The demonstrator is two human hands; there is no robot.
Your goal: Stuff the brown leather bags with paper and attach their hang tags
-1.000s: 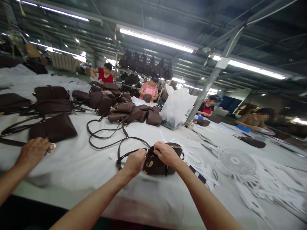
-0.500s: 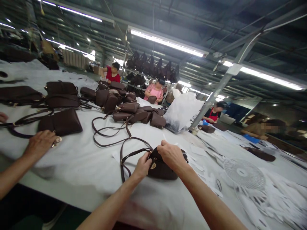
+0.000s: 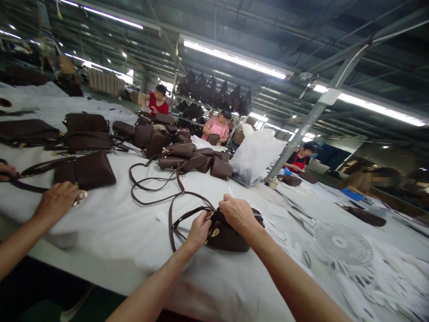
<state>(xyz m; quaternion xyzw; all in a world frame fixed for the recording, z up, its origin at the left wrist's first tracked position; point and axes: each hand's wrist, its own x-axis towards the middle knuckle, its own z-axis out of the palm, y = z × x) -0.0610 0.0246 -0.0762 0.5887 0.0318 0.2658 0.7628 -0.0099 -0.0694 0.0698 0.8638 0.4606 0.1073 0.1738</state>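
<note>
A dark brown handbag (image 3: 229, 240) lies on the white-covered table right in front of me, a small gold tag (image 3: 215, 232) hanging at its left side. My left hand (image 3: 200, 229) pinches the bag's left end, where the strap joins it. Across the top of the bag, my right hand (image 3: 237, 213) is closed with its fingers curled down; what exactly they grip is hidden. The long brown strap (image 3: 172, 221) loops out over the cloth to the left of the bag.
At the left, a co-worker's hand (image 3: 58, 201) rests by another brown bag (image 3: 89, 170). Several brown bags (image 3: 177, 150) are heaped further back, beside a white plastic bag (image 3: 256, 150). A white fan (image 3: 342, 241) lies to the right, near a slanted metal post (image 3: 296, 138).
My hands stay on the handbag with hardly any movement. At the far left, the co-worker's other hand has come further into view on the strap.
</note>
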